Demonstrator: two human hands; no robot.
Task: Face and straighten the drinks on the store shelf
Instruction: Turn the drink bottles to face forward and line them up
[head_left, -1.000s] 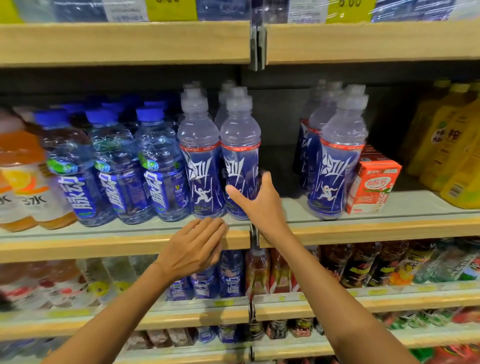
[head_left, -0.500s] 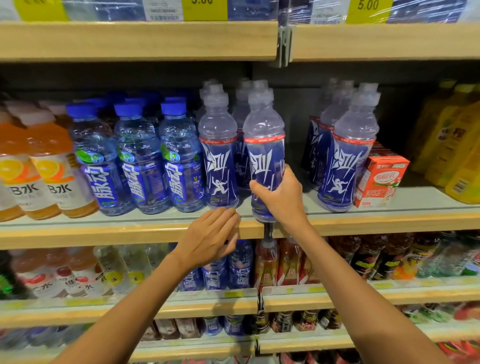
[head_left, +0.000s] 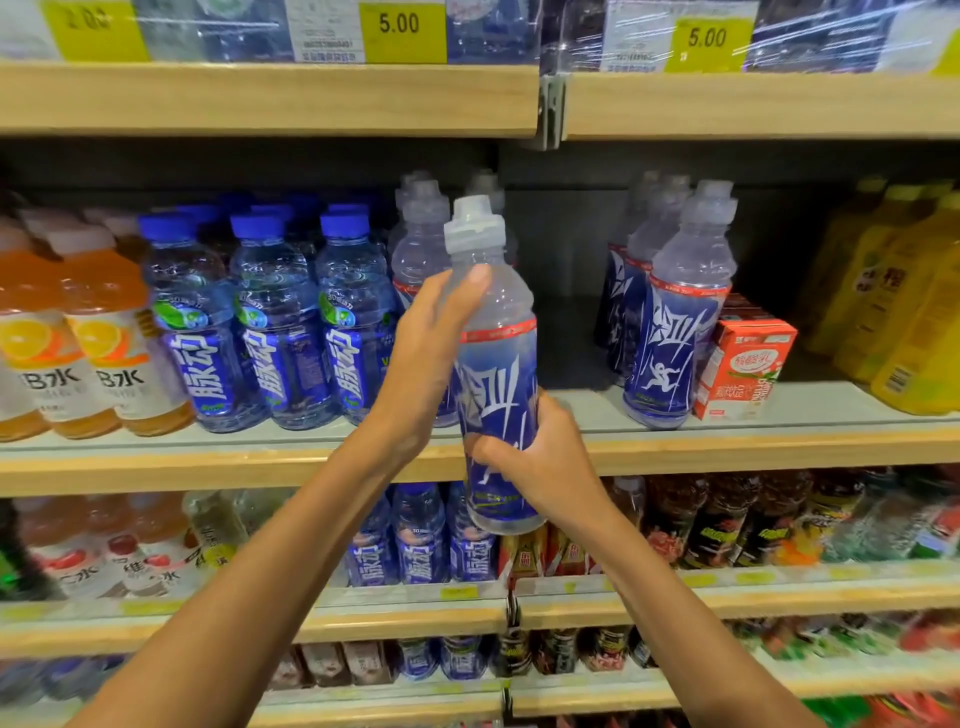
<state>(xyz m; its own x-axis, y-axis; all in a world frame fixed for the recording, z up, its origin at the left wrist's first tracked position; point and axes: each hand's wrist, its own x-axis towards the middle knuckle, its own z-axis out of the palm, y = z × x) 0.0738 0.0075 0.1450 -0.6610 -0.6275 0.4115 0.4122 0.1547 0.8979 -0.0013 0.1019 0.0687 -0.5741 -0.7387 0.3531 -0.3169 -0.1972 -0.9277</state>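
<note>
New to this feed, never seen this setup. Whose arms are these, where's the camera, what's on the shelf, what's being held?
They belong to a person, no machine; one camera worn on their head looks forward and down. The left hand grips the upper part of a blue-labelled bottle, the right hand its lower part, in front of the shelf. On the shelf stand orange drinks, blue-capped bottles, matching bottles, a red carton and yellow bottles.

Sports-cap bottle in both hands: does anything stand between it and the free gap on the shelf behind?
Nothing visible does. The sports-cap bottle, gripped by the left hand and the right hand, hangs before the shelf edge; the gap behind it shows bare shelf, flanked by matching bottles.
</note>
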